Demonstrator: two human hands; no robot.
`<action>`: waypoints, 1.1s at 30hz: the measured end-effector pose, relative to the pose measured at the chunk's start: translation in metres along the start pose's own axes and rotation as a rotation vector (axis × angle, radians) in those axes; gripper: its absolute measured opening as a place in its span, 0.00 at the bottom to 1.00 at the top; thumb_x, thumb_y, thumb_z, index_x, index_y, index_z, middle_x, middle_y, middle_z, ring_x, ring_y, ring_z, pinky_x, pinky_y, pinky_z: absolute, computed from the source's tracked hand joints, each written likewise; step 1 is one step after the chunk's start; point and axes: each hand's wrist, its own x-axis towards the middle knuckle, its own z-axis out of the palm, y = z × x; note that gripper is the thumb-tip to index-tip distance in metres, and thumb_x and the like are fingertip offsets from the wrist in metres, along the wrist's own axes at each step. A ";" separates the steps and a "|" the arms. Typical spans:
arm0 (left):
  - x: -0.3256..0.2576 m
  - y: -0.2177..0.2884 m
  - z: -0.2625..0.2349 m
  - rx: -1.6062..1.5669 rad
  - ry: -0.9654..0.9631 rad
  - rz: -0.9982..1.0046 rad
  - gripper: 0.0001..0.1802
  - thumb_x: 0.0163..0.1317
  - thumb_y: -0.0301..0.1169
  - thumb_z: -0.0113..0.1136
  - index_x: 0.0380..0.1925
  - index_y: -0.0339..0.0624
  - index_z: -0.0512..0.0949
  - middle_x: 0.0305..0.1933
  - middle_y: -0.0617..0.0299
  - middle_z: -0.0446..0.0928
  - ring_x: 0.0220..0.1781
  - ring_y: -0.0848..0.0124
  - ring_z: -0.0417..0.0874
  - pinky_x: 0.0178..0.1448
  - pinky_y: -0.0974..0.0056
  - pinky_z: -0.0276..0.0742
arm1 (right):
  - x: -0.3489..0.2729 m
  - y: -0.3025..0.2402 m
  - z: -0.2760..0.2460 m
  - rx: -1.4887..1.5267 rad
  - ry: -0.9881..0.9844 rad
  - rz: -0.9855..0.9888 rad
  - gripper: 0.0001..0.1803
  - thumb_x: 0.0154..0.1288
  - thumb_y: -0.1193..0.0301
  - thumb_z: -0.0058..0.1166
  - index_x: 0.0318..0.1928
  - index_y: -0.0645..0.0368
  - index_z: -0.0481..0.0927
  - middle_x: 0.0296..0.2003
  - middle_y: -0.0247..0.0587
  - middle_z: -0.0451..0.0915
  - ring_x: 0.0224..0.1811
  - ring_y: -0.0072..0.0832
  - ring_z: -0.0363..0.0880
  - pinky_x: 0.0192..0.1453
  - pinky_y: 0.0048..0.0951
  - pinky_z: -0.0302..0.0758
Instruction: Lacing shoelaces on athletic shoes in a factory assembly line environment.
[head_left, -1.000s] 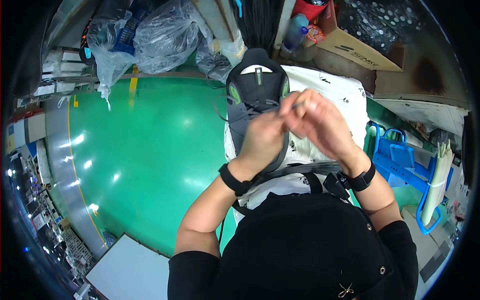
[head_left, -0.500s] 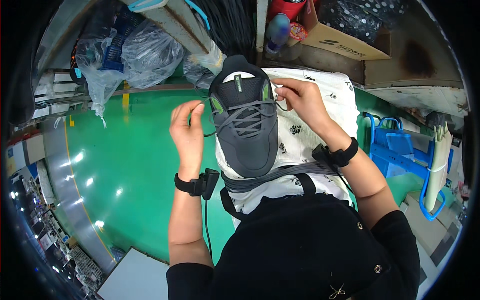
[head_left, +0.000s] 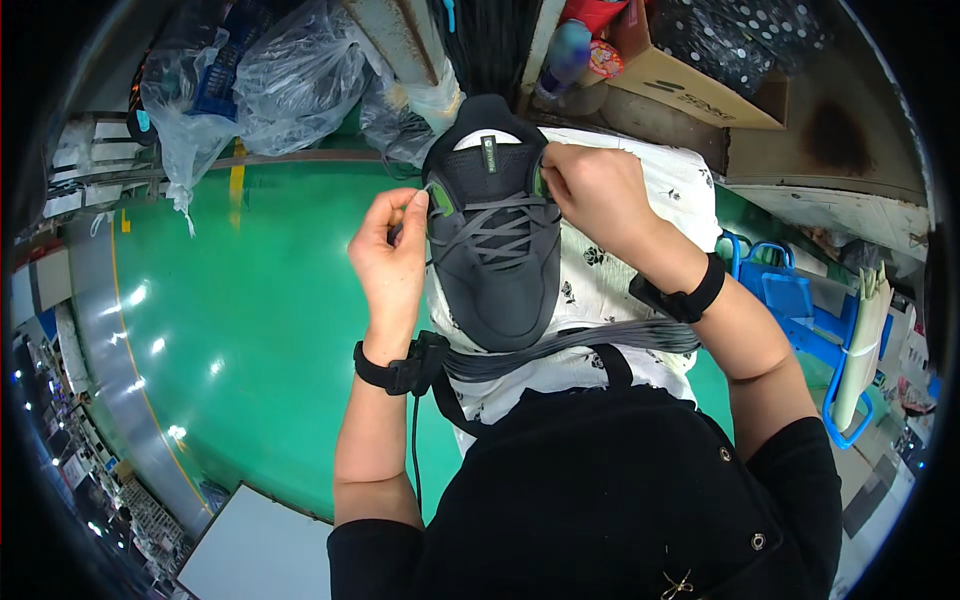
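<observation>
A dark grey sneaker rests in front of me on a white cloth with black flowers, its toe toward me. Grey shoelaces criss-cross over the tongue, and green patches show at both sides of the collar. At the shoe's left upper edge, my left hand pinches a shoelace end between thumb and forefinger. My right hand is closed at the right upper edge, by the eyelets; the lace there is mostly hidden behind its fingers.
A bundle of grey laces lies across the cloth on my lap. Behind the shoe stands a metal post, with clear plastic bags to its left and a cardboard box to its right. A blue metal frame stands at the right.
Both hands have come in closer to the shoe's collar. My right hand has turned, with its fingers now against the shoe's edge. The view has shifted slightly.
</observation>
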 end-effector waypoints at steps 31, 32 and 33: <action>0.097 0.030 -0.015 0.527 -0.751 0.794 0.16 0.49 0.28 0.67 0.37 0.38 0.74 0.38 0.58 0.74 0.44 0.57 0.76 0.49 0.58 0.70 | 0.063 0.015 -0.002 0.487 -0.730 0.115 0.06 0.61 0.73 0.57 0.31 0.64 0.81 0.33 0.38 0.73 0.37 0.28 0.75 0.43 0.29 0.72; 0.099 0.028 -0.015 0.510 -0.809 0.717 0.16 0.48 0.27 0.67 0.36 0.37 0.74 0.38 0.58 0.74 0.43 0.59 0.76 0.48 0.59 0.71 | 0.058 0.012 -0.004 0.629 -0.599 0.037 0.06 0.61 0.72 0.56 0.31 0.62 0.81 0.33 0.39 0.75 0.37 0.29 0.76 0.44 0.30 0.72; 0.101 0.027 -0.014 0.490 -0.868 0.642 0.16 0.48 0.26 0.68 0.35 0.36 0.73 0.39 0.57 0.73 0.41 0.61 0.75 0.47 0.60 0.71 | 0.052 0.007 -0.006 0.766 -0.462 -0.038 0.06 0.61 0.71 0.55 0.31 0.61 0.81 0.34 0.39 0.77 0.38 0.30 0.76 0.45 0.30 0.73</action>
